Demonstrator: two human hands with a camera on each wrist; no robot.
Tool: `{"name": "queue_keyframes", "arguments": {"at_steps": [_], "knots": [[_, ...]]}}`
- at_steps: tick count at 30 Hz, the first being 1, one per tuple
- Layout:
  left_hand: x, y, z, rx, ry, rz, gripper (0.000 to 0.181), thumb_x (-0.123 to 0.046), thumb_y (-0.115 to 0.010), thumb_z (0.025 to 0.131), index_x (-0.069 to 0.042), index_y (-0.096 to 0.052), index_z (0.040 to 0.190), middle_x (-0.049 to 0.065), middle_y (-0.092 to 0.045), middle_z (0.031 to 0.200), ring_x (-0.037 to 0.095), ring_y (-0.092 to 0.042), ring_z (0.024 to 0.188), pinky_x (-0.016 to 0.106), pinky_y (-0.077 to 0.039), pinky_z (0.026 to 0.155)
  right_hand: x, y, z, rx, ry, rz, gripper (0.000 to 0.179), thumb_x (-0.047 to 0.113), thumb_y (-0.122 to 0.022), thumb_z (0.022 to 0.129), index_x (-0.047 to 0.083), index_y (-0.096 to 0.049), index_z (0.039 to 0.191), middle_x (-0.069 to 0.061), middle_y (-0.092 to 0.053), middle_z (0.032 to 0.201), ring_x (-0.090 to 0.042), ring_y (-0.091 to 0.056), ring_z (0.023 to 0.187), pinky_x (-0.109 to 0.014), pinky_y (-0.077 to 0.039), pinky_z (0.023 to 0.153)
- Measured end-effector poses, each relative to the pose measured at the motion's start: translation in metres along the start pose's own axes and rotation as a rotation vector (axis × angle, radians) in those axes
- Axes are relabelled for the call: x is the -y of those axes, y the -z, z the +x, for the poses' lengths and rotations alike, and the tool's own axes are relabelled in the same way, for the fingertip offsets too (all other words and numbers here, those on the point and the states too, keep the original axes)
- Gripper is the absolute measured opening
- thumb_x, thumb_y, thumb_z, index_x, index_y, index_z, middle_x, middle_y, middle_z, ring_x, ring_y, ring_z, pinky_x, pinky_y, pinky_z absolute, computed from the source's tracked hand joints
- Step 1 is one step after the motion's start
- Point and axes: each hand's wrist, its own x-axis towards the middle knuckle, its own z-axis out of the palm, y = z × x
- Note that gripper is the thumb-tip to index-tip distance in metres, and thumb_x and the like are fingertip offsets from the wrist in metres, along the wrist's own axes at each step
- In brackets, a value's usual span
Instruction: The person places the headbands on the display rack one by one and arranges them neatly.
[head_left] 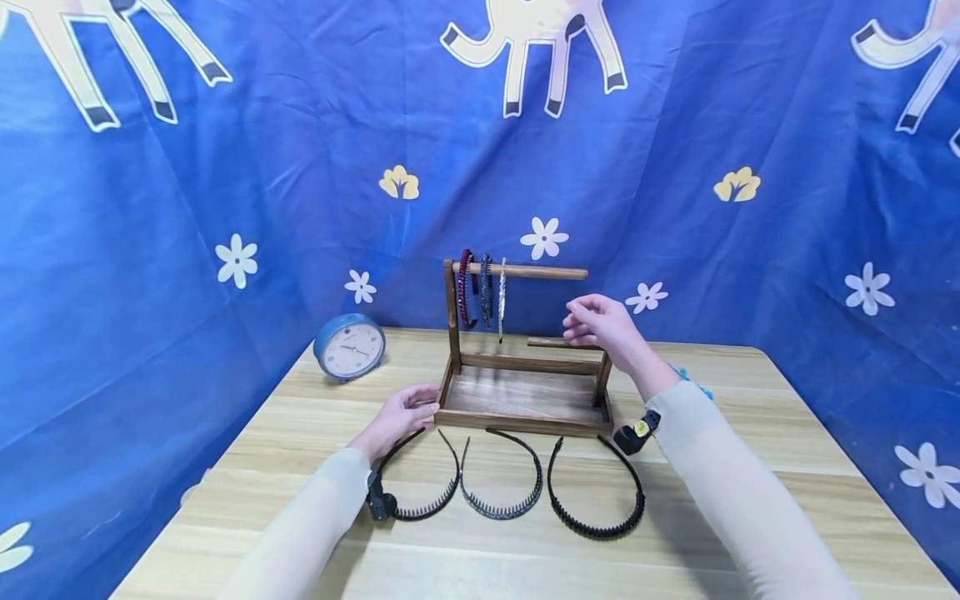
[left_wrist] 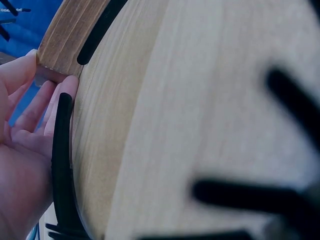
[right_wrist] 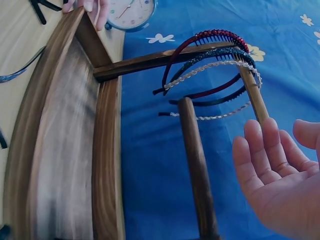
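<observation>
A brown wooden headband stand (head_left: 525, 429) has a shallow tray base and two rods at different heights. My left hand (head_left: 401, 417) holds the tray's left front corner, thumb and fingers on either side of it in the left wrist view. On the upper rod (head_left: 551, 272) hang a dark red headband (head_left: 464, 287), a blue-grey headband (head_left: 487, 292) and a silvery-white braided headband (head_left: 502, 300). My right hand (head_left: 600, 325) is raised right of that rod's free end, fingers loosely bent, holding nothing. It partly hides the lower rod (right_wrist: 195, 160).
Along the front lie a black toothed headband (head_left: 427, 511), a grey-blue toothed headband (head_left: 510, 511) and a black headband with a bumpy band (head_left: 600, 531). A blue round clock (head_left: 350, 348) stands back left. Something bright blue (head_left: 705, 390) shows behind the right forearm. Blue patterned cloth backs the table.
</observation>
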Motion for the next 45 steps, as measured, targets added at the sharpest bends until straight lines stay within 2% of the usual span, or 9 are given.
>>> {"name": "queue_keyframes", "arguments": {"at_steps": [8,15,22,27,34,37,38,41,45], "knots": [[-0.005,-0.002,-0.002,0.015,0.020,-0.026,0.051,-0.001,-0.057,0.090,0.005,-0.036,0.136,0.026,-0.035,0.140,0.042,-0.039,0.122,0.043,-0.048,0.093,-0.013,0.017,-0.022,-0.004,0.003,-0.006,0.040,0.023,-0.056,0.094,-0.007,-0.047,0.118,-0.009,-0.063,0.087,-0.019,-0.065,0.074,-0.037,-0.058,0.073],[-0.021,-0.007,-0.010,0.034,0.029,-0.023,0.051,0.002,-0.055,0.090,0.009,-0.034,0.136,0.029,-0.033,0.140,0.046,-0.036,0.123,0.048,-0.046,0.095,-0.024,0.030,-0.042,0.016,0.015,-0.036,0.041,0.021,-0.056,0.094,-0.012,-0.045,0.117,-0.014,-0.063,0.088,-0.019,-0.065,0.072,-0.038,-0.058,0.073],[-0.004,-0.001,-0.002,0.013,0.004,-0.006,0.052,-0.005,-0.059,0.090,0.005,-0.037,0.136,0.025,-0.035,0.140,0.040,-0.041,0.121,0.043,-0.049,0.092,-0.039,0.044,-0.066,0.051,0.001,-0.094,0.044,0.021,-0.055,0.095,-0.014,-0.043,0.118,-0.011,-0.063,0.087,-0.021,-0.065,0.076,-0.042,-0.057,0.076],[-0.005,0.000,-0.003,0.013,0.003,-0.008,0.052,-0.004,-0.058,0.090,0.004,-0.036,0.137,0.025,-0.035,0.140,0.040,-0.040,0.122,0.043,-0.049,0.092,-0.048,0.050,-0.083,0.070,-0.002,-0.152,0.044,0.022,-0.055,0.094,-0.014,-0.044,0.118,-0.019,-0.062,0.092,-0.029,-0.064,0.082,-0.041,-0.057,0.075],[-0.006,-0.001,-0.003,0.011,0.003,-0.007,0.052,-0.004,-0.058,0.090,0.004,-0.037,0.136,0.025,-0.036,0.140,0.041,-0.040,0.122,0.043,-0.049,0.092,-0.059,0.058,-0.106,0.094,-0.041,-0.249,0.042,0.023,-0.056,0.094,-0.011,-0.047,0.116,-0.021,-0.062,0.092,-0.028,-0.065,0.080,-0.029,-0.057,0.064],[-0.006,-0.001,-0.003,0.010,0.012,-0.007,0.052,-0.004,-0.059,0.089,0.004,-0.037,0.136,0.025,-0.036,0.140,0.040,-0.041,0.121,0.043,-0.049,0.092,-0.065,0.059,-0.114,0.128,-0.029,-0.262,0.039,0.021,-0.055,0.094,-0.012,-0.048,0.114,-0.023,-0.062,0.091,-0.028,-0.064,0.078,-0.034,-0.058,0.064],[-0.006,-0.001,-0.004,0.011,0.013,-0.005,0.052,-0.004,-0.059,0.090,0.004,-0.037,0.136,0.025,-0.036,0.140,0.040,-0.041,0.121,0.043,-0.049,0.092,-0.067,0.059,-0.117,0.142,-0.018,-0.260,0.038,0.019,-0.055,0.094,-0.013,-0.048,0.113,-0.022,-0.061,0.091,-0.030,-0.064,0.079,-0.038,-0.058,0.069],[-0.005,0.000,-0.004,0.015,0.010,-0.009,0.052,-0.004,-0.058,0.090,0.005,-0.036,0.137,0.026,-0.035,0.140,0.041,-0.040,0.121,0.044,-0.049,0.092,-0.074,0.058,-0.123,0.176,0.008,-0.265,0.035,0.018,-0.056,0.094,-0.012,-0.050,0.110,-0.023,-0.061,0.090,-0.033,-0.064,0.078,-0.046,-0.057,0.072],[-0.006,0.000,-0.004,0.016,0.004,-0.014,0.052,-0.004,-0.057,0.090,0.006,-0.035,0.137,0.026,-0.034,0.140,0.042,-0.039,0.122,0.045,-0.048,0.093,-0.082,0.056,-0.134,0.207,0.034,-0.318,0.031,0.018,-0.056,0.093,-0.009,-0.052,0.109,-0.025,-0.060,0.090,-0.035,-0.062,0.077,-0.044,-0.057,0.070]]}}
